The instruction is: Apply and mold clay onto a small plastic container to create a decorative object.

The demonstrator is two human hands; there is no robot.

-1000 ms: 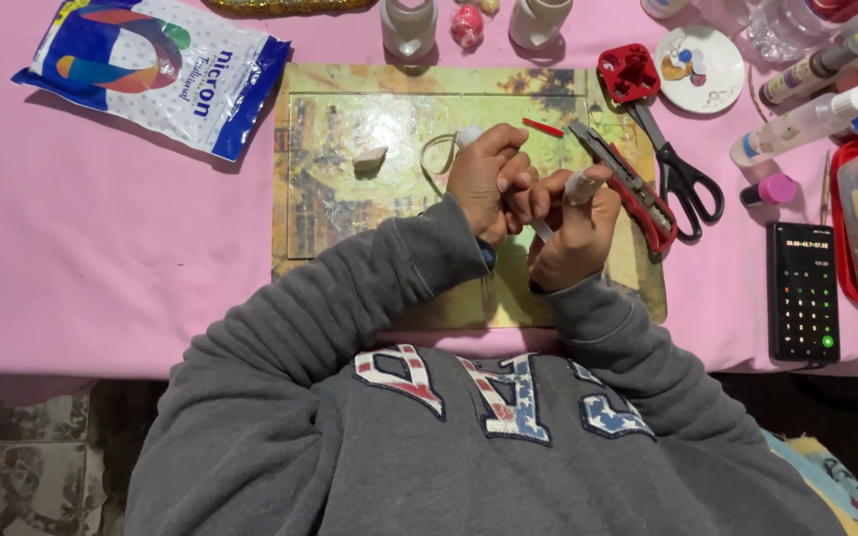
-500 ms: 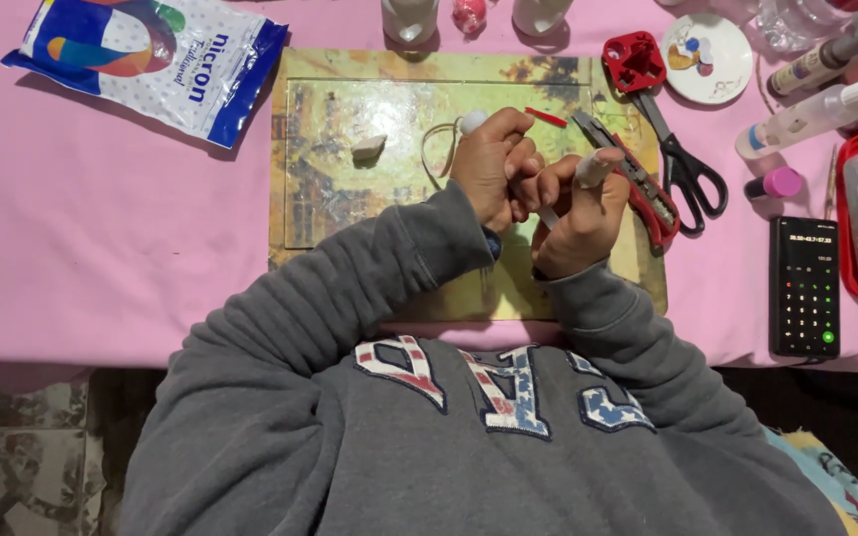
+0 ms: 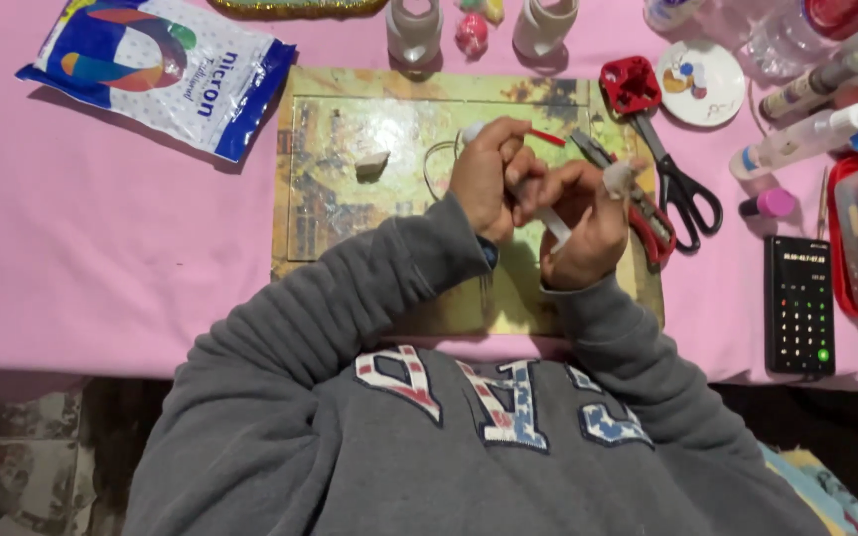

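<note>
My two hands meet over a yellowish work board [image 3: 350, 218] on a pink table. My left hand [image 3: 487, 179] is closed around a thin white stick [image 3: 551, 218] that runs down across my right hand [image 3: 586, 226]. The right hand's fingers pinch a small pale lump [image 3: 616, 178] at their tips. A short red stick [image 3: 548, 137] pokes out just past the left hand's knuckles; I cannot tell if it is held. Grey sleeves cover both wrists.
Red-handled pliers [image 3: 650, 220] and black scissors [image 3: 685, 191] lie right of my hands. A grey lump [image 3: 371, 165] and a wire loop [image 3: 433, 167] rest on the board. A calculator [image 3: 799, 303], red tray [image 3: 844, 248], bottles [image 3: 814, 134], paint dish [image 3: 699, 81] and blue-white bag [image 3: 156, 74] surround it.
My hands stay together over the board with only small finger shifts. The view has moved slightly.
</note>
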